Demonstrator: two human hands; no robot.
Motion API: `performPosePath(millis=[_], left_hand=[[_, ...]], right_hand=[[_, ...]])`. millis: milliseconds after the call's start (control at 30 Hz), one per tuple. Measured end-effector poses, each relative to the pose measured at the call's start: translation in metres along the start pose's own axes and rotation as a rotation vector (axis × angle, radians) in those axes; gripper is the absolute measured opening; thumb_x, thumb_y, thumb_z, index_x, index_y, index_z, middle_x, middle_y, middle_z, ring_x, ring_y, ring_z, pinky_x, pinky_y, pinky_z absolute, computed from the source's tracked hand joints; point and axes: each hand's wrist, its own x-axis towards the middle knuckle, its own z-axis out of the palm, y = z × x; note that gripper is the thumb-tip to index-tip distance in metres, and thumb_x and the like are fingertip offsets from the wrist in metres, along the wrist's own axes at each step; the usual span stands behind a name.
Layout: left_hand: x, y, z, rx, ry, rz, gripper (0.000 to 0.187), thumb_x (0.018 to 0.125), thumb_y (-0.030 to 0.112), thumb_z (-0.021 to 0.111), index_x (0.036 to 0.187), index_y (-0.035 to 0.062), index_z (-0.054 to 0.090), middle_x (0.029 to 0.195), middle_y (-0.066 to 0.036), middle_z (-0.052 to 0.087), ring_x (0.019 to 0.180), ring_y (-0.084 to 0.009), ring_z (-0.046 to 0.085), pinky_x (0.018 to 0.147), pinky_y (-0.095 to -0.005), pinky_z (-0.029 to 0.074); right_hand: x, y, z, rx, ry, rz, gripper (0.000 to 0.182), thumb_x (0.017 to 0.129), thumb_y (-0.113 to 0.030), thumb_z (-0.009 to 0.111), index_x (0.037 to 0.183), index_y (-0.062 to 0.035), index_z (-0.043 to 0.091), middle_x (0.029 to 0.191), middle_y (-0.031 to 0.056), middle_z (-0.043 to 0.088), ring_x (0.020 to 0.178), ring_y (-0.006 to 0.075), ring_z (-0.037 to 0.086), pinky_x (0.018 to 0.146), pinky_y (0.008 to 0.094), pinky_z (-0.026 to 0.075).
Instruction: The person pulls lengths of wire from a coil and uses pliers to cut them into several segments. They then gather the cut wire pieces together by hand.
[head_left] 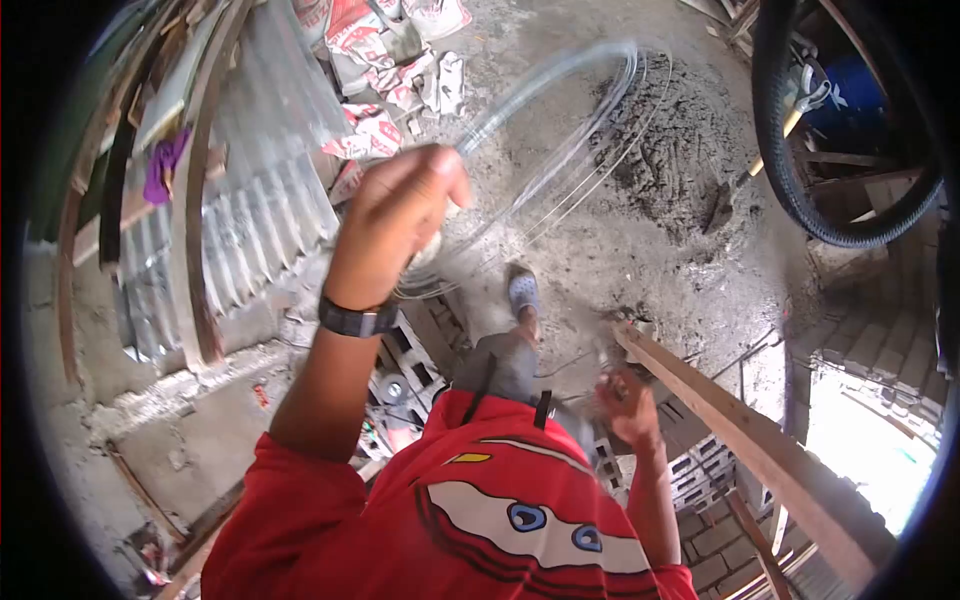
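My left hand (405, 205), with a black band on the wrist, is raised in front of me, its fingers closed around a coil of pale, shiny wire (510, 205). The wide loops stretch forward and to the right over the floor, smeared by motion. It could also be thin clear tubing; the blur hides which. Low on the right, my right hand (630, 405) is near my hip, beside a long wooden beam (730, 410). Its fingers look partly curled, but blur hides whether anything is in them.
Wet mortar (670, 150) lies on the concrete floor with a shovel (722, 208) in it. Corrugated metal sheets (265, 170) lean at left, near torn cement bags (375, 60). A black tire (790, 190) hangs at upper right. Hollow blocks (410, 360) stand by my legs.
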Motion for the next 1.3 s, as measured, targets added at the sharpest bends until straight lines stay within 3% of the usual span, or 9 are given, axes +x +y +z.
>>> performPosePath(millis=[200,500,567,733,933,967,1100,1233,1300], left_hand=[[0.116,-0.014,-0.001,0.04,-0.159,-0.117,0.042,0.113,0.038,0.054,0.091,0.004,0.066,0.06,0.011,0.036,0.051,-0.0007,0.029,0.048,-0.0231,0.021],[0.385,-0.021,-0.026,0.1,-0.124,-0.097,0.045,0.113,0.04,0.055,0.086,0.0056,0.065,0.06,0.011,0.037,0.05,-0.0007,0.028,0.048,-0.0242,0.019],[0.464,-0.025,-0.029,0.158,-0.146,-0.089,0.042,0.111,0.035,0.058,0.086,0.0036,0.069,0.066,0.008,0.047,0.06,-0.0032,0.039,0.056,-0.0252,0.031],[0.664,-0.043,-0.002,0.224,-0.223,0.054,0.036,0.111,0.031,0.058,0.089,0.0053,0.07,0.068,0.008,0.049,0.061,-0.0022,0.04,0.056,-0.0245,0.032],[0.874,-0.007,0.019,0.301,-0.313,0.102,0.038,0.11,0.033,0.061,0.089,0.0032,0.071,0.068,0.009,0.044,0.063,-0.0024,0.037,0.056,-0.0247,0.03],[0.912,-0.009,0.021,0.297,-0.333,0.097,0.038,0.108,0.033,0.065,0.091,0.0002,0.073,0.071,-0.002,0.066,0.065,-0.0057,0.051,0.059,-0.028,0.041],[1.071,-0.028,0.035,0.277,-0.412,0.132,0.038,0.108,0.033,0.065,0.088,0.0026,0.073,0.062,0.007,0.047,0.058,-0.003,0.041,0.054,-0.0269,0.033],[1.219,-0.07,0.089,0.329,-0.627,0.169,0.038,0.111,0.037,0.059,0.089,0.0079,0.068,0.058,0.011,0.038,0.048,-0.0006,0.03,0.047,-0.0243,0.022],[1.272,-0.112,0.116,0.273,-0.782,0.012,0.038,0.11,0.035,0.061,0.087,0.0064,0.071,0.065,0.008,0.048,0.057,-0.0033,0.041,0.052,-0.0259,0.032]], right_hand=[[0.102,0.013,-0.051,0.534,0.224,0.287,0.028,0.098,-0.028,0.073,0.11,-0.0034,0.071,0.071,-0.0017,0.058,0.06,0.0069,0.056,0.053,0.0272,0.045],[0.33,-0.096,-0.12,0.377,0.065,0.175,0.024,0.091,-0.021,0.074,0.106,-0.0041,0.07,0.07,-0.0003,0.059,0.062,0.0099,0.058,0.06,0.0313,0.049],[0.404,-0.122,-0.132,0.287,-0.065,0.081,0.022,0.09,-0.021,0.074,0.105,-0.0049,0.07,0.071,0.0026,0.061,0.065,0.0094,0.059,0.06,0.0323,0.048],[0.595,-0.159,-0.151,0.067,-0.212,0.049,0.031,0.086,-0.026,0.076,0.109,-0.0075,0.069,0.096,0.0206,0.074,0.092,0.0468,0.068,0.078,0.0522,0.054],[0.724,-0.231,-0.177,-0.163,-0.13,0.104,0.032,0.085,-0.029,0.067,0.11,-0.0091,0.067,0.104,0.0261,0.074,0.1,0.0481,0.07,0.087,0.0549,0.055],[0.741,-0.237,-0.179,-0.156,-0.127,0.127,0.031,0.085,-0.028,0.067,0.11,-0.0088,0.066,0.105,0.0262,0.074,0.101,0.0487,0.07,0.088,0.0552,0.056],[0.829,-0.263,-0.18,-0.1,-0.079,0.315,0.038,0.088,-0.029,0.065,0.119,-0.0067,0.066,0.106,0.0286,0.074,0.105,0.0485,0.071,0.09,0.0571,0.056],[0.883,-0.3,-0.163,0.273,0.062,0.489,0.034,0.09,-0.029,0.062,0.113,-0.0055,0.068,0.1,0.028,0.075,0.097,0.0492,0.072,0.084,0.0566,0.055],[0.902,-0.331,-0.152,0.842,-0.009,0.422,0.03,0.091,-0.029,0.06,0.106,-0.0059,0.068,0.096,0.0255,0.074,0.092,0.0475,0.071,0.078,0.0544,0.053]])
